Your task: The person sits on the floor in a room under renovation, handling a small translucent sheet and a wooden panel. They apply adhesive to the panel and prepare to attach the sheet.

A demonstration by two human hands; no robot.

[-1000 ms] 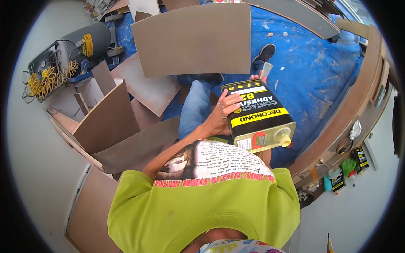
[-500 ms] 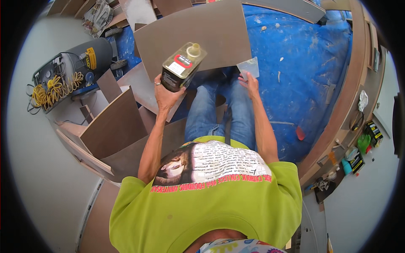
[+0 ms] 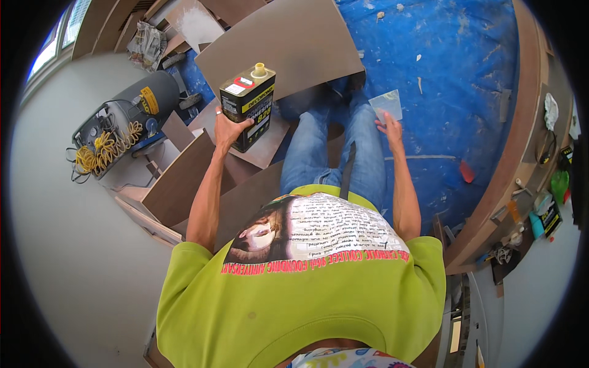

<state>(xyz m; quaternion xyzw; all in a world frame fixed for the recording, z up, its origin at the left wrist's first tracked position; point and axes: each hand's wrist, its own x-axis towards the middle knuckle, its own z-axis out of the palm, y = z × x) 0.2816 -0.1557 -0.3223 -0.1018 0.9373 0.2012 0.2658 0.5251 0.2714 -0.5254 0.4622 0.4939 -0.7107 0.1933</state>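
My left hand (image 3: pixel 229 130) grips a black and yellow rectangular metal can (image 3: pixel 246 127) low on its side. The can is nearly upright, with a pale spout sticking up from its top; whether the spout is capped I cannot tell. In my right hand (image 3: pixel 391 130) is a thin, translucent square spreader (image 3: pixel 386 104), pinched at its near edge beside my right knee. Just beyond the can, a large brown board (image 3: pixel 288 43) lies in front of my legs. Both hands are apart from the board.
A grey air compressor (image 3: pixel 138 104) with a coiled yellow hose (image 3: pixel 101 153) stands at the left. Brown panels (image 3: pixel 187 178) lean nearer me. Blue sheeting (image 3: pixel 442 86) with scraps on it covers the floor at the right. Tools and bottles lie along a wooden ledge (image 3: pixel 491 221).
My left hand has turned the can more upright, so its labelled side now shows. My right hand has moved slightly right and nearer with the spreader. The whole view has shifted a little.
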